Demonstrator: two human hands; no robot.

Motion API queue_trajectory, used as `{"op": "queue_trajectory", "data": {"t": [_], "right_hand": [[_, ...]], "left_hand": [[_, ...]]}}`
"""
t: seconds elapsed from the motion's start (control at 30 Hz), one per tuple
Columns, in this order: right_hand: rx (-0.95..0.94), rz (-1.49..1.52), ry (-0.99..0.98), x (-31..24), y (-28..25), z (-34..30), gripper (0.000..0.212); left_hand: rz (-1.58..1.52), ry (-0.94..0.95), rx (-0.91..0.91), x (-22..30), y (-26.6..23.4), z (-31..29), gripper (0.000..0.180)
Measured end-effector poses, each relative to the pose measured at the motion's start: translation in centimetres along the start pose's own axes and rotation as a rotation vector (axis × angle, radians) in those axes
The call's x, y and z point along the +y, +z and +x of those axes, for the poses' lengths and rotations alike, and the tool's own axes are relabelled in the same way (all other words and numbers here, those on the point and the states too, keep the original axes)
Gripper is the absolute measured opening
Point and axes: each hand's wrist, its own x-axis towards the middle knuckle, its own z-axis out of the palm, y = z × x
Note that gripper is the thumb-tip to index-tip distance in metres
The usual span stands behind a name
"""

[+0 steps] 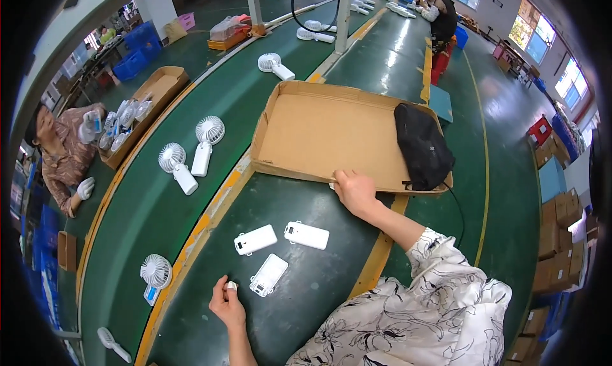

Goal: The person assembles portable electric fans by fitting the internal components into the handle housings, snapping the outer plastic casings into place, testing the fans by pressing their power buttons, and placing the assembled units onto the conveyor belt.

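My right hand is closed on the near rim of a shallow cardboard tray, with a white covering on its thumb. A black cloth bag lies over the tray's right end. Low over the dark green worktable, my left hand has loosely bent fingers and a white wrap at its thumb tip; I see nothing held in it. Nearest to it is a white handle-shaped casing with small tabs. Beyond lie another white casing and a third casing, flat and apart.
Left of the worktable runs a green conveyor bearing several white handheld fans. Across it a person in gloves sits beside a cardboard tray of fans. Another person sits at the far end. Cardboard boxes stand at right.
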Motion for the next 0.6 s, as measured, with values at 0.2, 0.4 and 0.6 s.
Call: {"op": "queue_trajectory", "data": {"t": [0.2,0.4,0.6], "right_hand": [[0.182,0.022,0.031,1.3,-5.3,2.5,0.051],[-0.041,-0.342,0.841,17.8,-11.8,3.1,0.075],[-0.385,-0.148,0.954,21.4,-11.1,2.7,0.091]], "left_hand": [[-0.009,-0.048,0.001,0.4,-0.3,0.2,0.024],[0.177,0.248,-0.219,4.8,0.7,3.8,0.025],[0.213,0.434,-0.333,10.7,8.2,8.9,0.032]]}}
